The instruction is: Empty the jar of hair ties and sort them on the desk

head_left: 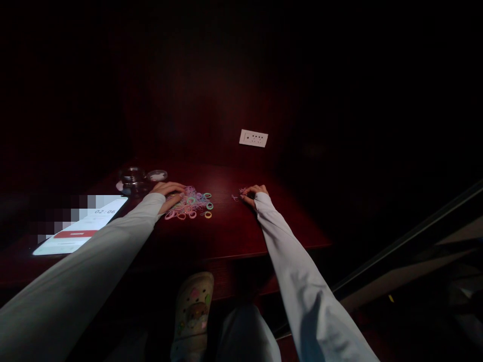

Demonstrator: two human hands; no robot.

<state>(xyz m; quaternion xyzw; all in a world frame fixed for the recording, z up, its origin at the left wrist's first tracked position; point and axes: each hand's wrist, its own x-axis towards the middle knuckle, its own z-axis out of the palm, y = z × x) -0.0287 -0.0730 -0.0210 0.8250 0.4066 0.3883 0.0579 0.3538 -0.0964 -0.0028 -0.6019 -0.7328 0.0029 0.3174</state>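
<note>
A pile of colourful elastic hair ties, mostly pink and purple with some green and yellow, lies on the dark red table. At its left edge rests my left hand, fingers stretched over the ties and thumb apart from them. To the right of the pile, my right hand touches the tabletop with its fingers pinched together. A few small purple-pink hair ties show at those right fingertips; the exact grip is partly hidden.
A clear jar stands behind my left hand, beside a round lid. A lit phone with a timer lies at the left. On the back wall is a white socket panel. A decorated clog shows below the table edge.
</note>
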